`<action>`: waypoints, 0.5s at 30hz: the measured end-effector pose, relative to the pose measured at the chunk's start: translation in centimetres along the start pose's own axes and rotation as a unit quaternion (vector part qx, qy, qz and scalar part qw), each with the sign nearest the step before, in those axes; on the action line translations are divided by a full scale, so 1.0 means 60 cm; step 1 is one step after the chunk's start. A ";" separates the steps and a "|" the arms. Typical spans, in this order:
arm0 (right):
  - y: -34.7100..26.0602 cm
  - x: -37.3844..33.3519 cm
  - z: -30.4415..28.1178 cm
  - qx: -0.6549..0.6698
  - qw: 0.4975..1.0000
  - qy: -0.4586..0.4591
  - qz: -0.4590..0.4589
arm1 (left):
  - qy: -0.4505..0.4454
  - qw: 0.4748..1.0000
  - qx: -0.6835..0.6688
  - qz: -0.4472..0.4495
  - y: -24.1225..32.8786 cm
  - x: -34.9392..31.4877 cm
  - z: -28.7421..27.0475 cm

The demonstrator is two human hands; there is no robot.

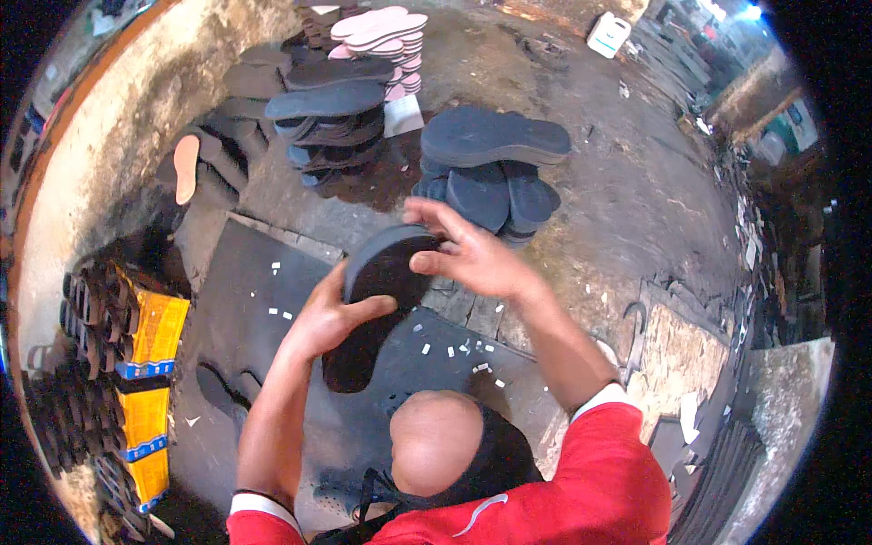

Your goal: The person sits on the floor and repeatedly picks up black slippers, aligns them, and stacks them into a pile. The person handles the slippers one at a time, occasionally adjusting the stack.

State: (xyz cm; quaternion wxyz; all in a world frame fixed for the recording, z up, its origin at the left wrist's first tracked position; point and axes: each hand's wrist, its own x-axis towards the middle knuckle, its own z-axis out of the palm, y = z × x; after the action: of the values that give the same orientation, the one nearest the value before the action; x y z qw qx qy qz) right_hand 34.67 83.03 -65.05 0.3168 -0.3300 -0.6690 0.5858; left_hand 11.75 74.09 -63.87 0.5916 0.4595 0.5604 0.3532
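Observation:
A thick black shoe sole [371, 350] is tilted up in front of me. Its side wall shows around the rounded far end. My left hand [329, 313] grips its left edge, thumb across the dark face and the other fingers hidden behind it. At the far right end is my right hand [472, 257], its fingers stretched and apart; the thumb lies near the sole's face and the fingertips reach past the rim. Whether it presses on the sole I cannot tell.
Stacks of dark soles [495, 136] stand beyond my hands, with another stack [327, 102] to their left and pink-white soles [380, 32] behind. Dark mat [245, 282] bears white scraps. Yellow boxes [156, 327] and dark soles line the left. A white jug [609, 34] stands far right.

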 end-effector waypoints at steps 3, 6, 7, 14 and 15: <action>-0.020 -0.028 -0.114 0.018 0.993 -0.053 0.101 | -0.134 0.985 0.105 -0.016 0.047 0.065 0.014; -0.029 -0.067 -0.221 0.013 0.979 0.139 0.148 | -0.200 0.977 0.071 0.019 0.064 0.113 -0.002; -0.022 -0.075 -0.255 0.070 0.959 0.205 0.184 | -0.186 0.982 0.028 0.012 0.060 0.126 0.001; 0.050 -0.076 -0.340 0.184 0.899 0.324 0.230 | -0.009 0.982 -0.189 -0.009 0.035 0.253 0.101; 0.048 -0.074 -0.337 0.189 0.897 0.330 0.226 | 0.026 0.978 -0.207 0.003 0.031 0.257 0.105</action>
State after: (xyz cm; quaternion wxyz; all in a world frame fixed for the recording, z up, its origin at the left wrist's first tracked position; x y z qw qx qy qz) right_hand 53.82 91.31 -65.82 0.4347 -0.5805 -0.3103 0.6146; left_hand 20.03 88.16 -67.66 0.6582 0.3188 0.4892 0.4753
